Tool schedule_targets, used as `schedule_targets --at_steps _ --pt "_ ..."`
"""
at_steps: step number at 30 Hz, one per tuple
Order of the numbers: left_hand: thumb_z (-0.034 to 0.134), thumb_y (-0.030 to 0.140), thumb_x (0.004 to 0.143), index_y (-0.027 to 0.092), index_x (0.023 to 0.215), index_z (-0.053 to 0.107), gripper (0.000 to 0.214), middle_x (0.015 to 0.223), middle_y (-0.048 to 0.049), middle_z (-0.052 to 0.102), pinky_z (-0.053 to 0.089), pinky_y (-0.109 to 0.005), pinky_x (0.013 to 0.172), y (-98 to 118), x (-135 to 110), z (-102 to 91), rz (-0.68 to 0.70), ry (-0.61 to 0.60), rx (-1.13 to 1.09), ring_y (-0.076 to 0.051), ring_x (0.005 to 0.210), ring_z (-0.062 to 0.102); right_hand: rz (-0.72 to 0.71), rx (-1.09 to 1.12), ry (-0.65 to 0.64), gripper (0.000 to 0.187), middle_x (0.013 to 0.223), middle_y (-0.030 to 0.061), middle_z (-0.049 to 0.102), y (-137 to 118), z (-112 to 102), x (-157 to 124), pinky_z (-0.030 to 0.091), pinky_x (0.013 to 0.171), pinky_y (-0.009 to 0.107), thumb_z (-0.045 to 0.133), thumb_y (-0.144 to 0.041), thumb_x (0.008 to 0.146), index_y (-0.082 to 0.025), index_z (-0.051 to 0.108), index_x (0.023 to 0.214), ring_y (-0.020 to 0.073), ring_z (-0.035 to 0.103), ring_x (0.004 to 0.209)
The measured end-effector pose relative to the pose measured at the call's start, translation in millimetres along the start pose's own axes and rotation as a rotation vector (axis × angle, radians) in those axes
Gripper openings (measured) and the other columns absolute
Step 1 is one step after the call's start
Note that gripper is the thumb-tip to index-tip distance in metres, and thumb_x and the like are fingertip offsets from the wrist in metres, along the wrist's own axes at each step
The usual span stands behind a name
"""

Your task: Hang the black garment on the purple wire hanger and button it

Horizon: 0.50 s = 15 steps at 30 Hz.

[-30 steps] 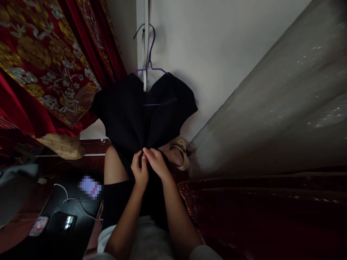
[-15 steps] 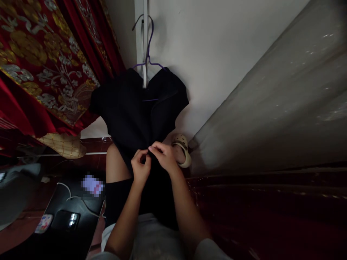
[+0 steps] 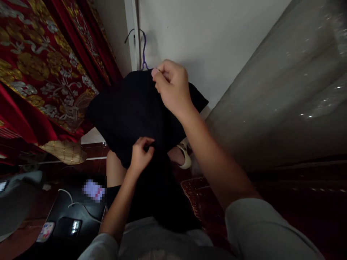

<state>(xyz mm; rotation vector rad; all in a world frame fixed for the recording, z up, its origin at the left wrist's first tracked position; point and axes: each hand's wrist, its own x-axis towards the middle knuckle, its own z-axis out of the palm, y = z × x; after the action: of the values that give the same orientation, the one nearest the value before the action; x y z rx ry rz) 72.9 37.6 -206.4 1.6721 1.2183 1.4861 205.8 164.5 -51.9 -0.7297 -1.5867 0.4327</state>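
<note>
A black garment (image 3: 127, 104), short-sleeved in outline, hangs on a purple hanger (image 3: 144, 54) in front of my lap. Raised near the garment's top edge, my right hand (image 3: 173, 85) is closed in a pinch on its dark cloth; any small part between thumb and finger is too dark to make out. Lower on the front, my left hand (image 3: 141, 153) is closed with thumb and forefinger curled at the black fabric. The cloth now hides the hanger's shoulders and the neck opening.
The hanger's hook catches a white upright pole (image 3: 134, 43) by a pale wall. Red embroidered cloth (image 3: 62, 68) hangs at left, and a shiny grey sheet (image 3: 273, 97) at right. On a black surface (image 3: 78, 234) lie a phone (image 3: 93, 190), a cable and a dark case.
My right hand has moved up from beside my left hand to the garment's top. The upper cloth has risen and covers the neck opening. My left hand has stayed low.
</note>
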Motion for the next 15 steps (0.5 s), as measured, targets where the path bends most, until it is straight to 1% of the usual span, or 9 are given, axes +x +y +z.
schedule_targets --at_steps 2,4,5,7,9,11,12,13,15 --pt "0.074 0.014 0.081 0.02 0.103 0.077 0.023 0.1 -0.0062 0.071 0.052 -0.033 0.09 34.3 32.0 -16.1 0.085 0.064 -0.078 -0.023 0.096 0.067 0.083 0.097 0.016 0.034 0.063 -0.0051 0.045 -1.8 7.4 -15.3 0.043 0.061 0.02 0.053 -0.039 0.104 -0.019 0.05 0.076 0.0079 0.052 0.062" --pt "0.081 0.026 0.084 0.02 0.11 0.074 0.027 0.096 -0.0036 0.069 0.052 -0.037 0.097 67.4 67.0 -30.3 0.128 0.161 -0.195 -0.024 0.102 0.069 0.129 0.15 0.032 0.034 0.062 -0.0055 0.043 -4.4 13.6 -24.8 0.041 0.058 0.02 0.051 -0.038 0.104 -0.019 0.05 0.076 0.0072 0.049 0.059" --pt "0.083 0.029 0.086 0.019 0.11 0.072 0.029 0.096 -0.0025 0.068 0.052 -0.038 0.1 81.1 84.1 -35.6 0.163 0.191 -0.198 -0.024 0.106 0.069 0.131 0.161 0.038 0.034 0.062 -0.0057 0.042 -5.7 15.9 -26.8 0.04 0.058 0.019 0.051 -0.038 0.104 -0.019 0.05 0.076 0.0068 0.048 0.058" --pt "0.084 0.032 0.087 0.017 0.103 0.072 0.025 0.094 -0.0026 0.068 0.05 -0.04 0.104 100.9 113.8 -41.9 0.27 0.114 -0.058 -0.024 0.108 0.069 0.116 0.164 0.047 0.033 0.063 -0.006 0.04 -5.6 19.0 -26.3 0.039 0.06 0.02 0.051 -0.037 0.103 -0.019 0.049 0.076 0.0067 0.046 0.06" --pt "0.081 0.033 0.089 0.015 0.093 0.071 0.021 0.089 -0.0023 0.067 0.048 -0.041 0.106 111.6 133.9 -43.1 0.378 0.009 0.133 -0.023 0.106 0.069 0.123 0.151 0.062 0.03 0.064 -0.0059 0.041 2.0 22.2 -25.0 0.038 0.061 0.021 0.053 -0.035 0.102 -0.019 0.049 0.076 0.0074 0.046 0.062" --pt "0.076 0.036 0.094 0.014 0.09 0.07 0.023 0.088 -0.0018 0.064 0.047 -0.04 0.108 116.8 144.6 -44.2 0.463 -0.018 0.265 -0.021 0.104 0.068 0.195 0.128 0.092 0.027 0.063 -0.006 0.042 17.4 28.4 -30.7 0.037 0.062 0.023 0.056 -0.03 0.099 -0.02 0.049 0.075 0.0082 0.044 0.063" --pt "0.074 0.037 0.096 0.014 0.092 0.068 0.024 0.09 -0.0018 0.064 0.047 -0.039 0.108 117.8 147.8 -47.3 0.496 0.015 0.292 -0.02 0.104 0.067 0.264 0.116 0.103 0.026 0.061 -0.006 0.042 26.7 32.9 -38.3 0.036 0.061 0.023 0.057 -0.027 0.097 -0.02 0.05 0.073 0.0085 0.043 0.062" --pt "0.071 0.038 0.097 0.013 0.094 0.067 0.025 0.093 -0.002 0.064 0.046 -0.038 0.108 117.4 150.5 -53.2 0.517 0.08 0.287 -0.019 0.105 0.066 0.344 0.109 0.105 0.026 0.059 -0.006 0.042 35.7 38.2 -49.3 0.034 0.06 0.024 0.057 -0.024 0.095 -0.02 0.05 0.071 0.0087 0.041 0.062" --pt "0.067 0.038 0.1 0.01 0.099 0.064 0.028 0.1 -0.0023 0.064 0.046 -0.036 0.109 109.7 155.4 -74.7 0.515 0.273 0.201 -0.018 0.113 0.063 0.516 0.125 0.081 0.025 0.055 -0.0058 0.04 49.4 48.8 -79.4 0.03 0.057 0.026 0.057 -0.019 0.09 -0.019 0.051 0.066 0.0091 0.039 0.059"
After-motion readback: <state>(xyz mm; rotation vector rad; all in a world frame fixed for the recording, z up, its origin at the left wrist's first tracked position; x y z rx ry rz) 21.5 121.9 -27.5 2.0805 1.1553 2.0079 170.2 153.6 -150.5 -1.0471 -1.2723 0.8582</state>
